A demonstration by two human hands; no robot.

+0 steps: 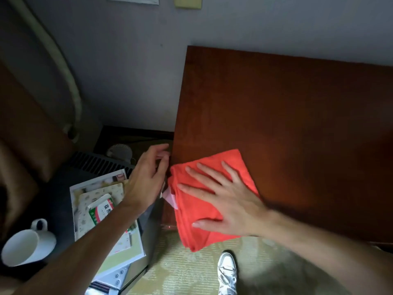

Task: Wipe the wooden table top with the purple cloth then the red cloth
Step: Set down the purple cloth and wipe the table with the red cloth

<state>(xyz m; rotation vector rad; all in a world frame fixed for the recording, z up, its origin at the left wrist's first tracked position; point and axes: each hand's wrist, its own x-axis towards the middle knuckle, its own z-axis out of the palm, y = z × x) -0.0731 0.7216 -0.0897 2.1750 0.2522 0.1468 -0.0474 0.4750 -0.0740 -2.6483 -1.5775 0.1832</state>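
Two hands: right hand (229, 201) flat, fingers spread, pressing red cloth (204, 209) at surface (297, 124) lower-left corner; left hand (146, 179) relaxed, empty, just left of it.

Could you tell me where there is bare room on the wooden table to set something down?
The wooden table is bare from the wall edge to the red cloth, and rightwards. Its near-left corner is crowded: the right hand presses the cloth and the left hand hovers beside it.

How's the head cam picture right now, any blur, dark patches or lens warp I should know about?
Head view: dim overall, left side darkest around the white mug; a soft sheen on the wooden table top; right hand on the red cloth fairly sharp; forearms smeared near the bottom; wide-angle bending at the edges.
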